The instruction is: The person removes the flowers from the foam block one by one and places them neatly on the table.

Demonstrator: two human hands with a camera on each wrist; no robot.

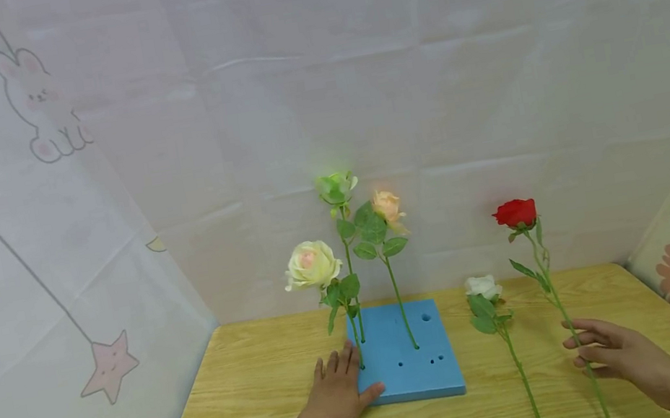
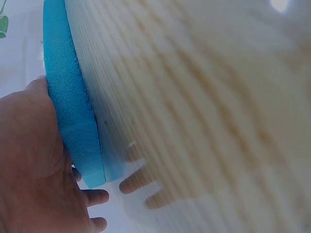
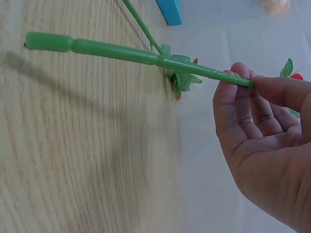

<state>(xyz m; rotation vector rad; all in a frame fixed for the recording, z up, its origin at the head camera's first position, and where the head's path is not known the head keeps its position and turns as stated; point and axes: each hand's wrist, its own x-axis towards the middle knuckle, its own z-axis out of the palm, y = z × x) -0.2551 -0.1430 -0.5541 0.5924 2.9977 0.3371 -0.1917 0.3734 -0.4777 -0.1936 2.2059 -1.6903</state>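
Pale printed cloth on three sides, rabbit and star motifs at left, a flower print at right. Light wood-grain tabletop (image 1: 253,397) below.

Blue foam block (image 1: 407,355) flat near centre of tabletop, holes showing in its top. Three artificial roses standing in it: cream rose (image 1: 311,265) at front left, green rose (image 1: 335,187) behind, peach rose (image 1: 387,206) to the right. Several holes unfilled.

Left hand (image 1: 337,395) flat on the tabletop, touching the block's left front edge, fingers (image 2: 95,196) straight and relaxed, gripping nothing. Looks like bracing the block.

Right hand (image 1: 617,351) well right of the block, pinching the stem of the red rose (image 1: 516,213) between thumb and fingers (image 3: 233,104). Stem lifted off the wood, tilted, bloom up and away, cut end toward the wearer. White rose (image 1: 482,286) lying on the tabletop between block and red rose, untouched.

Step in hand, by judgement: red rose picked up, not yet brought to the block.

Next move likely calls for: turning the stem end downward, carrying it left across the white rose, lining it with a free hole, pushing straight down while the left hand steadies the foam. Care needed near the standing stems.
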